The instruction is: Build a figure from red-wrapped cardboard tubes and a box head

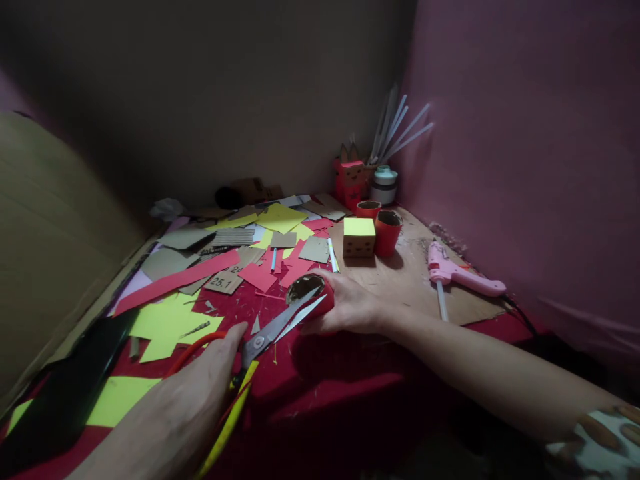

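- Yellow paper (163,320), cut pieces: left of the held red cup, on the red cloth.
- Red strip (180,283): left of the held red cup, lying across scraps.
- Left hand (200,387): left of and nearer than the held red cup; closed about the scissor handles, exact finger placing partly hidden.
- Scissors (259,341), red and yellow handles: running from the left hand to the held red cup, blades slightly parted at its mouth. Whether the wall lies between them cannot be told. Risk: a slip along the curved rim could carry the tips toward the right hand; too deep a bite could tear the wall.
- Held red cup (304,286), landmark: mouth tilted toward the scissors, rim uneven. Risk: squeezing could crush it.
- Right hand (353,303): at its right side, wrapped round the wall. Risk: a loose hold could let the cup turn under the blades.
- Yellow-topped box (359,240): beyond and right of the held red cup, beside another red cup (388,235).
- Pink glue gun (463,275): well to the right of the held red cup.
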Motion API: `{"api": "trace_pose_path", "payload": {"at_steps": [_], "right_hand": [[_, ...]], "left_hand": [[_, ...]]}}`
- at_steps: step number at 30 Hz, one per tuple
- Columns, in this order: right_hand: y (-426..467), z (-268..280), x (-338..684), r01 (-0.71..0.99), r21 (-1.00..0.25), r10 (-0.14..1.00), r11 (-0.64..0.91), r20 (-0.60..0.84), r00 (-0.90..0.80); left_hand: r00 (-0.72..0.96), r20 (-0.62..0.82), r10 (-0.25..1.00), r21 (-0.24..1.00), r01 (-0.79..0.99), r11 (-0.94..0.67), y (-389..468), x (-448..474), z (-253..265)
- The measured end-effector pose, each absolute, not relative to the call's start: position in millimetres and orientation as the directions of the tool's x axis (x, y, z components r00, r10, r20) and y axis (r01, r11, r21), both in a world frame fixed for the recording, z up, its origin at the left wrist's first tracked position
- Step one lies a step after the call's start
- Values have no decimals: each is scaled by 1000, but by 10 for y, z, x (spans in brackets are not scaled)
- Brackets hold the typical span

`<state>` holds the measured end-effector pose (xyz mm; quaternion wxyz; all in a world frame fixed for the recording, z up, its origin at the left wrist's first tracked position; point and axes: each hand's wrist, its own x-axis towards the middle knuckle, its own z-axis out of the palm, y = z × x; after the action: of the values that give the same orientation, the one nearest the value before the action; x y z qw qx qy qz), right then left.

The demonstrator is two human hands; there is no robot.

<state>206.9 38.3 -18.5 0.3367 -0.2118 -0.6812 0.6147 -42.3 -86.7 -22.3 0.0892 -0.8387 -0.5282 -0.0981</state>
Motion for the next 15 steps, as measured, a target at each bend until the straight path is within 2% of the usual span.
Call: {"api": "trace_pose_path", "payload": {"at_steps": [6,9,15], "right_hand": [[386,-229,2044,-162,-963,723,217,270,-636],[385,-212,2038,-147,-967,740,209,255,-623],[380,-167,2056,-27,-975,758,218,187,-625]], "left_hand": [[472,265,841,-147,882,-448,-836,-464,-247],[533,216,818,-183,845,-502,-801,-526,-246],[517,241,821,-217,853,-474,-787,-597,-300]]}}
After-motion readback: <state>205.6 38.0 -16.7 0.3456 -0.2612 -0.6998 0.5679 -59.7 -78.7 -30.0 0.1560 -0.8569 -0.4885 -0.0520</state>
